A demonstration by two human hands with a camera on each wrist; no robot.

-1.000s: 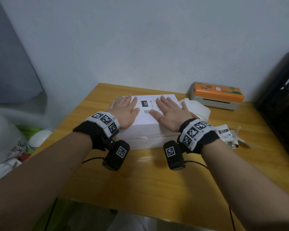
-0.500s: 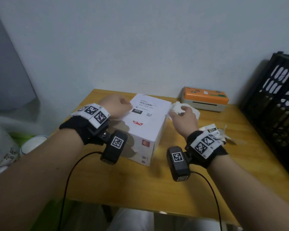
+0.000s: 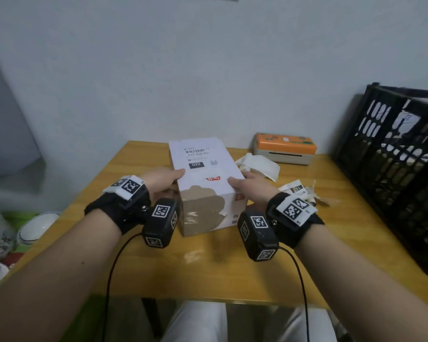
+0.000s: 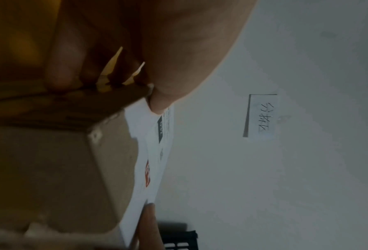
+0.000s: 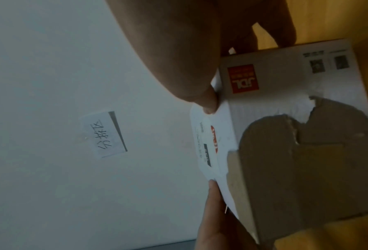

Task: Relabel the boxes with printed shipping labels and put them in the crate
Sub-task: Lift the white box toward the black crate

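Head: we grip the white box (image 3: 203, 178) mid-table, left hand (image 3: 162, 182) and right hand (image 3: 251, 186) clasping its sides; shipping label (image 3: 198, 156) on top; black crate (image 3: 395, 169) far right | Left wrist: thumb on top edge, fingers (image 4: 67, 67) down the side | Right wrist: thumb pressing the top, torn cardboard face (image 5: 296, 160) near.

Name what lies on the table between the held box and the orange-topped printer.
Crumpled white paper lies between the box and the printer, seen in the head view.
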